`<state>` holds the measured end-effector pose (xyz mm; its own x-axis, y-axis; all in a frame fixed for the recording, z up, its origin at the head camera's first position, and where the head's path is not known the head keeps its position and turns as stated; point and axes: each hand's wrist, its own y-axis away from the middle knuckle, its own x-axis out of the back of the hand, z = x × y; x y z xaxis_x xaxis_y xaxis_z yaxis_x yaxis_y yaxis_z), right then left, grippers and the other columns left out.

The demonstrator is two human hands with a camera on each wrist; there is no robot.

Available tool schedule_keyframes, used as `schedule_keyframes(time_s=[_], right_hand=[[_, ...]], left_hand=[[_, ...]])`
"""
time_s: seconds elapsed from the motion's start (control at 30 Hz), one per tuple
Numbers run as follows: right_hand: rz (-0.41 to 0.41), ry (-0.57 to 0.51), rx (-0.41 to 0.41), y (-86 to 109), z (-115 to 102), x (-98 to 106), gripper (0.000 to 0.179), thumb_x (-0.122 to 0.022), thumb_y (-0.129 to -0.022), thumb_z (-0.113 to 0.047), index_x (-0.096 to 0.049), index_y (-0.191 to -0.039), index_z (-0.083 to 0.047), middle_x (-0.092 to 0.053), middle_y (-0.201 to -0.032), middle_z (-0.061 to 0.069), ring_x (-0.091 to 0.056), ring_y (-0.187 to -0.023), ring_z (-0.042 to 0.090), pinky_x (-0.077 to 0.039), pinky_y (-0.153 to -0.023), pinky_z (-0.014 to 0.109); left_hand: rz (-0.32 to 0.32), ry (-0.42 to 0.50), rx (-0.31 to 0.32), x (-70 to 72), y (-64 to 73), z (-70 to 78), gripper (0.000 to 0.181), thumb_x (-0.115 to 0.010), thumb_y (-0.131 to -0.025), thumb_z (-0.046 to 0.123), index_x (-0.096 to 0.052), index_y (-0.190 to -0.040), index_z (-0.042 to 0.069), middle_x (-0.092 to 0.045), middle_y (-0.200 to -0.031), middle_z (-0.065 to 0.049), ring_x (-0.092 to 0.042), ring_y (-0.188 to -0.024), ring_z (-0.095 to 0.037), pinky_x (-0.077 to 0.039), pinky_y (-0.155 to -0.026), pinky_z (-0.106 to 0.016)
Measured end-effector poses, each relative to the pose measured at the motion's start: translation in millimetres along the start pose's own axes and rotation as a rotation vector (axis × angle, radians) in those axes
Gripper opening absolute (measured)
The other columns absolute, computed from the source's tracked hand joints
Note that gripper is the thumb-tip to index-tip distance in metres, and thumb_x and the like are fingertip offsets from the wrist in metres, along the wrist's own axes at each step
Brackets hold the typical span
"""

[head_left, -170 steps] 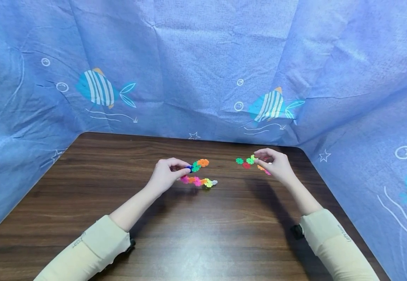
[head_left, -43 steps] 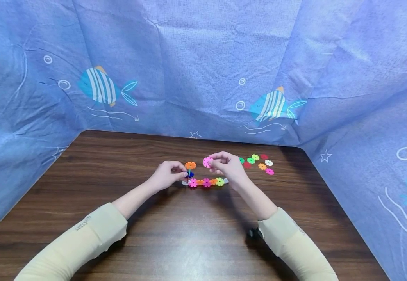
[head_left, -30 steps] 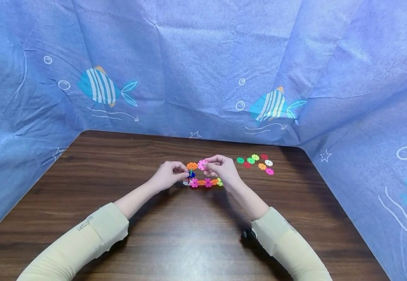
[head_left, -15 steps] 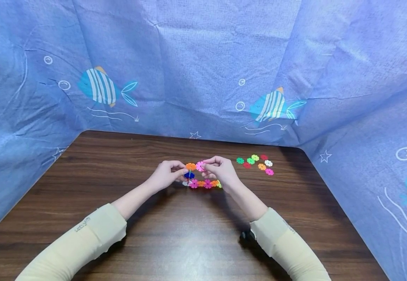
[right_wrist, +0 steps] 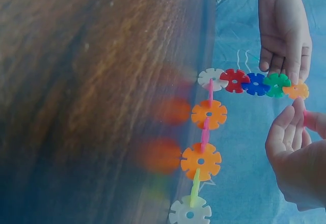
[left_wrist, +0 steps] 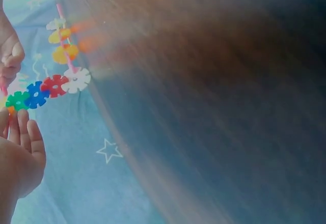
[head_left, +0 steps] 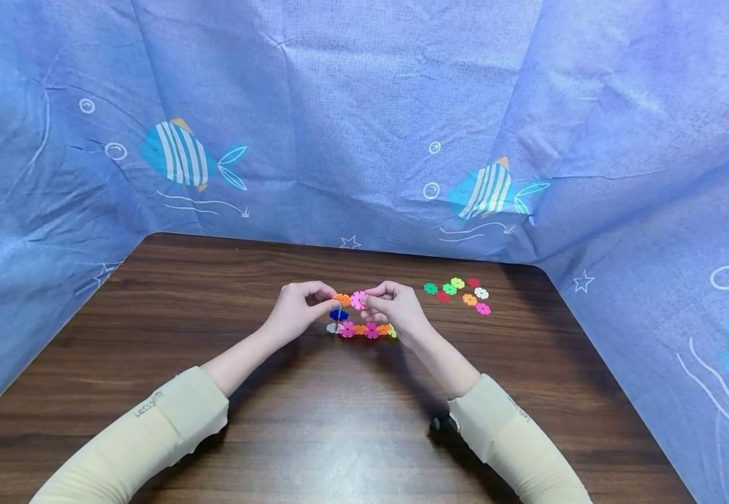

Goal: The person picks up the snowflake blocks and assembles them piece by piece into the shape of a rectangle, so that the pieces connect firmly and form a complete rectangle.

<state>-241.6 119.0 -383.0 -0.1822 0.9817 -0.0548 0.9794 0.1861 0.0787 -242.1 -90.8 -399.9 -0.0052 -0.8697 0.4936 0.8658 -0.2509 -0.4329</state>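
Backdrop cloth (head_left: 364, 105): blue fabric, creased, printed with striped fish, bubbles and stars.

Table (head_left: 150, 301): dark brown wood-grain top, rounded far corners, glossy patch near the front.

Sleeves, two: pale cream cloth; left sleeve (head_left: 157, 434) and right sleeve (head_left: 509, 434), cuffs folded back and lettered, forearms bare beyond, both slanting inward over the table. Black object (head_left: 440, 425) beneath the right cuff.

Left hand (head_left: 295, 308): palm inward, thumb and fingertips pinching the chain's end; remaining fingers extended.

Right hand (head_left: 400, 309): facing the left, just beside it, thumb and forefinger pinching a single disc.

Disc chain (right_wrist: 216, 85): smooth plastic, notched flower-shaped pieces with central holes, slotted into an L, between and below the hands. Long row: white, pink, orange, pink, orange, yellow-green and white, neighbours set crosswise. Short row: red, blue, green and orange.

Loose discs (head_left: 449, 288), eight: flat, scattered right of the right hand; two green, two red, one each yellow-green, white, orange, pink.

Orange end disc (head_left: 342, 299): in the left hand's pinch.

Pink disc (head_left: 357, 300): in the right hand's pinch, against the orange one; whether slotted in, cannot tell.
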Motion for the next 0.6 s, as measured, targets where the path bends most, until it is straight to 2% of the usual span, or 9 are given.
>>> schedule_keyframes(time_s=[0.4,0.6], right_hand=[[-0.042,-0.005,0.001,2.4,-1.5,0.5,0.007,-0.061,-0.088,0.001,-0.057,-0.092,0.005,-0.068,-0.070,0.004,-0.067,-0.059,0.015,-0.056,-0.061,0.029],[-0.044,-0.034,-0.035,2.9,-1.3,-1.5,0.005,-0.058,-0.088,0.004,-0.056,-0.092,0.007,-0.067,-0.069,0.005,-0.066,-0.058,0.015,-0.057,-0.062,0.030]], left_hand=[[0.008,-0.002,-0.006,-2.5,0.9,0.4,0.008,-0.074,-0.082,0.019,-0.072,-0.085,0.011,-0.070,-0.076,0.001,-0.059,-0.065,-0.010,-0.049,-0.059,-0.023],[0.012,-0.020,-0.009,-2.1,0.3,2.9,0.008,-0.075,-0.081,0.017,-0.073,-0.084,0.010,-0.070,-0.076,0.000,-0.060,-0.065,-0.009,-0.050,-0.060,-0.023]])
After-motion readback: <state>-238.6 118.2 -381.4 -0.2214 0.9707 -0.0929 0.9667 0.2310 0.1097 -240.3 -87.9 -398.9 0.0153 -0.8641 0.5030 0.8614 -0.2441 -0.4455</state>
